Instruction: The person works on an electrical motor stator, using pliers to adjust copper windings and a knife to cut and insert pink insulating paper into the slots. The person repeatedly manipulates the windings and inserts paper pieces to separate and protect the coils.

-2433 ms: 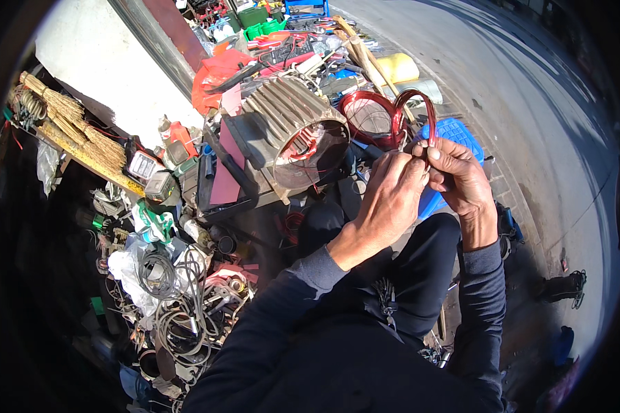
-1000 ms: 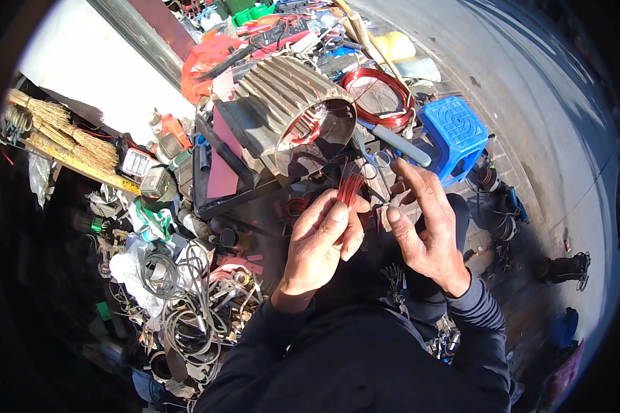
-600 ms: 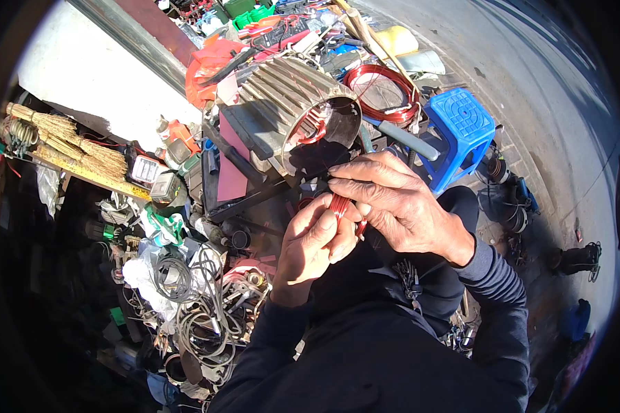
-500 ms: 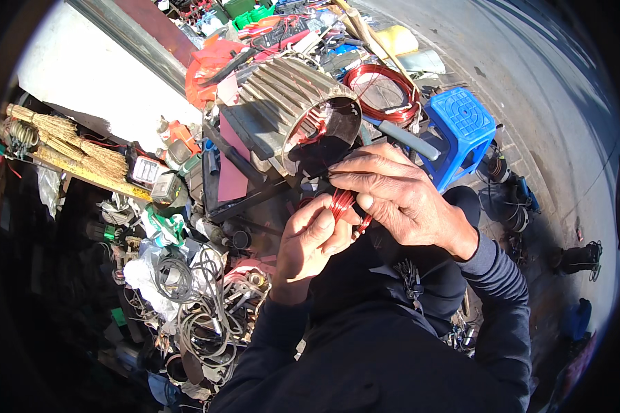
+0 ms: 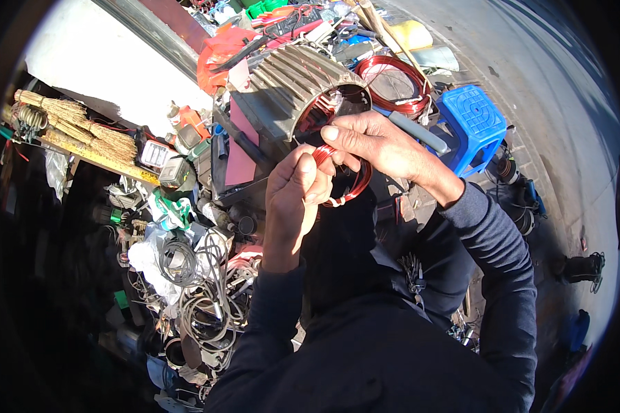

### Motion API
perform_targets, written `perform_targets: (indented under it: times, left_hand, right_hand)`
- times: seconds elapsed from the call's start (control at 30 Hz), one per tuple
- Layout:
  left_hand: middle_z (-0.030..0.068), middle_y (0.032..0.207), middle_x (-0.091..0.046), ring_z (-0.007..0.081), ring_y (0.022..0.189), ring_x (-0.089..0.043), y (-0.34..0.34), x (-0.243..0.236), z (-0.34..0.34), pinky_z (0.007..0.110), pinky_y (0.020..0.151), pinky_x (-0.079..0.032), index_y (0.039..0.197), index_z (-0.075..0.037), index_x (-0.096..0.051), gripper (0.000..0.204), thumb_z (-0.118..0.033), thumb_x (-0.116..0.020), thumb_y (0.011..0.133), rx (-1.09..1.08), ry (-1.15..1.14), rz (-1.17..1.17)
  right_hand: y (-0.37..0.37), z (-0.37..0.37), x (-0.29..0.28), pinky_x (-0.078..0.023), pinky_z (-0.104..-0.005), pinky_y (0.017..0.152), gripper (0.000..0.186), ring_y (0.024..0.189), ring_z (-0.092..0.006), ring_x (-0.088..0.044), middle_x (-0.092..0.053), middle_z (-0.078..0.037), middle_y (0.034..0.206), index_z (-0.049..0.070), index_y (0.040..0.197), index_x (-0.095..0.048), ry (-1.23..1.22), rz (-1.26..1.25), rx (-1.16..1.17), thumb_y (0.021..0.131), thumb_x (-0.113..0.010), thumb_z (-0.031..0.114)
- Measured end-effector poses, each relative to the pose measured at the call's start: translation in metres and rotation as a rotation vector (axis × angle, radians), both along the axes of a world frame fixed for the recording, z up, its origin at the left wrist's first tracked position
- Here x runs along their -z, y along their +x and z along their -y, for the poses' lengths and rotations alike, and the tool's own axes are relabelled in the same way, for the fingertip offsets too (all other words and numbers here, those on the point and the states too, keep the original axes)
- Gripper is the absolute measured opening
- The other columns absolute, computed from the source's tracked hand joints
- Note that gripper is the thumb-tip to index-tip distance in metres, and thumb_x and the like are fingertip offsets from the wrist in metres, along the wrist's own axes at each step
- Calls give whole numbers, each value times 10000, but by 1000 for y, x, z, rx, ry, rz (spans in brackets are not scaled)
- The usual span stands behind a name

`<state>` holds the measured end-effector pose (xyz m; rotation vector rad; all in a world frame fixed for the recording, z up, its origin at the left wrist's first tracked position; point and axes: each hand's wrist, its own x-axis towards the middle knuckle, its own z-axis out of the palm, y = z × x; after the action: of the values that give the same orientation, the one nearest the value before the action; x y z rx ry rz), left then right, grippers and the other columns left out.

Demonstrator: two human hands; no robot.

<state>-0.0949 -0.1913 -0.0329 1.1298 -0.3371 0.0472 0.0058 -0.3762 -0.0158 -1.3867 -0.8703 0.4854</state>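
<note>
Blue stool on paved ground

Both forearms, in dark blue sleeves, rise from the lower edge and meet mid-frame. The left hand is curled into a loose fist, knuckles up. The right hand reaches leftward above it, fingers bent, thumb extended.

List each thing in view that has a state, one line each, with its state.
Small red wire coil: gripped by both hands.
Left hand: closed on the coil.
Right hand: pinching the coil.
Ribbed motor housing: on its side, open end showing.
Blue stool: upright.
Large red wire coil: lying unheld.
</note>
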Motion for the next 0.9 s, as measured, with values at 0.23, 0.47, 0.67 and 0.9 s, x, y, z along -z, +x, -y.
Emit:
perform_targets:
  times: [0.23,0.47,0.67,0.9]
  left_hand:
    - [-73,720,-424,29,614,-339,8,19,38,233,563,-272,1051,-49,-622,406,-396,-460,1187,-453,33,91]
    - [-83,756,-382,18,637,-325,28,46,76,211,540,-272,1100,-85,-552,376,-438,-450,1184,-790,54,139]
    - [-94,709,-373,11,562,-310,33,50,63,213,488,-246,1039,-150,-527,317,-423,-457,1184,-560,-79,18]
    - [-87,732,-388,2,552,-319,31,44,60,215,467,-241,1129,-147,-515,457,-589,-402,1155,-380,-85,-170]
  right_hand:
    - [2,-6,3,-353,-260,559,458,613,-45,-444,-545,63,665,64,838,-710,75,-122,42,1123,-629,412]
    - [-4,-2,-3,-368,-250,563,406,628,-36,-462,-662,35,765,57,922,-708,2,-177,210,1138,-607,386]
    - [-5,4,-6,-510,-326,725,426,773,-113,-584,-661,-45,776,7,945,-680,-180,172,213,1158,-559,356]
    - [-2,-20,14,-489,-377,601,423,621,-170,-568,-605,-123,678,-2,873,-610,-72,198,405,1136,-596,328]
